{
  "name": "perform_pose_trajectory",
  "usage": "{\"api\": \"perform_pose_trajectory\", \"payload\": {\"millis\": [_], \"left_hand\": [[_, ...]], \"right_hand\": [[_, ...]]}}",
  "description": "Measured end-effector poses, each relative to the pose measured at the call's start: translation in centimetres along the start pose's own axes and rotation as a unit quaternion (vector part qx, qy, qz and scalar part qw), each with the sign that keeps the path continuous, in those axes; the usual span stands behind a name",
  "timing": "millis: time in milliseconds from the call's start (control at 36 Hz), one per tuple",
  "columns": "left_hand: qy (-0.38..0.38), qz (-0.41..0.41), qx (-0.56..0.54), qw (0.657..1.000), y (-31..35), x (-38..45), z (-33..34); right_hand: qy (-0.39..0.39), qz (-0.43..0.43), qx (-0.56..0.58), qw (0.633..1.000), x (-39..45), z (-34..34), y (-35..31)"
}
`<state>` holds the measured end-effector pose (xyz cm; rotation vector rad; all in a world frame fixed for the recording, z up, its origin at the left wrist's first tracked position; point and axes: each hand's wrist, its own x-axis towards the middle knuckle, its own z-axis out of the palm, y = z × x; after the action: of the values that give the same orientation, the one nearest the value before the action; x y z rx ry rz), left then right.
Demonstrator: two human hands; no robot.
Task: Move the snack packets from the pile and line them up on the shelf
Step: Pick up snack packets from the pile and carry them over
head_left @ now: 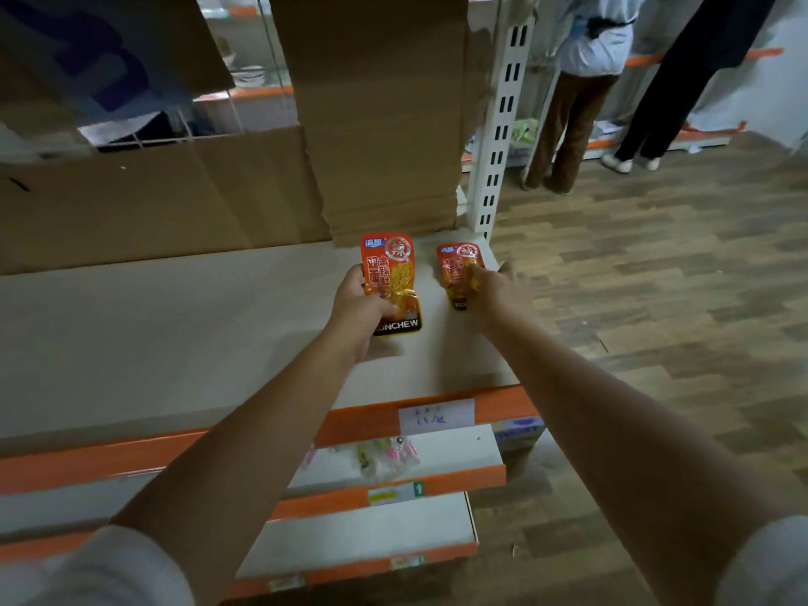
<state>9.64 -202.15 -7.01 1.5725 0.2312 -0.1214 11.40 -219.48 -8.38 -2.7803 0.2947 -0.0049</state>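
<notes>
Both hands on orange snack pkts at the right end of the top shelf (175, 325).

L hand (356, 306) grips the left packet (390, 277) by its lower half, thumb across the front, fingers curled behind; pkt looks lifted or tilted w/ its top toward the cardboard sheet (380, 111), can't tell if its base touches the shelf. R hand (498, 286) pinches the right packet (459, 266), which is just beside the white slotted upright (498, 124), nr the shelf's right end; fingers cover its right side, can't tell if it lies flat. The two pkts are apart, side by side, both in front of the cardboard sheet. Below the shelf's orange front edge w/ a white label (436, 416), a lower shelf holds small pastel wrapped items (387, 457). Beyond the upright, two people (586, 94) stand on the wood floor (677, 277).
</notes>
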Motion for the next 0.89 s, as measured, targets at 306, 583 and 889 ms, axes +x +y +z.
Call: {"api": "perform_pose_trajectory", "payload": {"millis": [306,583,889], "left_hand": [[-0.011,-0.04,-0.002,0.999,-0.3,1.4,-0.5],[-0.02,-0.056,-0.01,0.998,-0.2,1.8,-0.5],[-0.018,-0.015,-0.018,1.0,0.0,1.5,0.9]], "right_hand": [[0.016,0.008,0.003,1.0,2.6,0.2,-1.2],[0.072,0.013,0.06,0.996,3.3,1.2,-1.2],[0.119,-0.077,0.27,0.952,-0.5,1.0,-1.8]]}}
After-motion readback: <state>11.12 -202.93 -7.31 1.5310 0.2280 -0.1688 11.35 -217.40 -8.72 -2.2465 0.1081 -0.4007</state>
